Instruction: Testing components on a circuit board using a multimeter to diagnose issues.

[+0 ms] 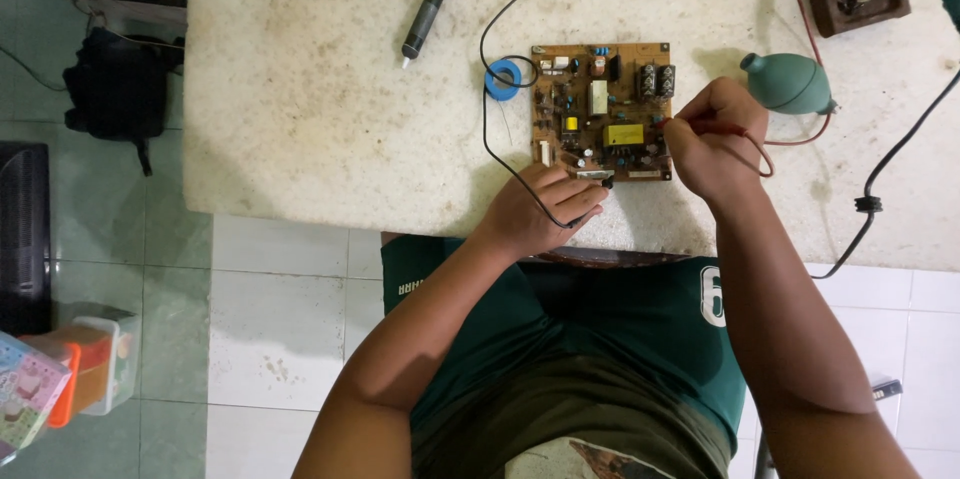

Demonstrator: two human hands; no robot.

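circuit board (601, 112) flat on pale surface (320, 89), near its front edge | left hand (540, 209) pinches black probe (597, 189) at board's near edge | right hand (712, 144) grips red probe (690, 125) on board's right side | blue tape roll (504, 78) left of board | teal bulb blower (788, 83) right

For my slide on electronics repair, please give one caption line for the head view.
Left hand holds black probe, right hand red probe, both at brown circuit board.
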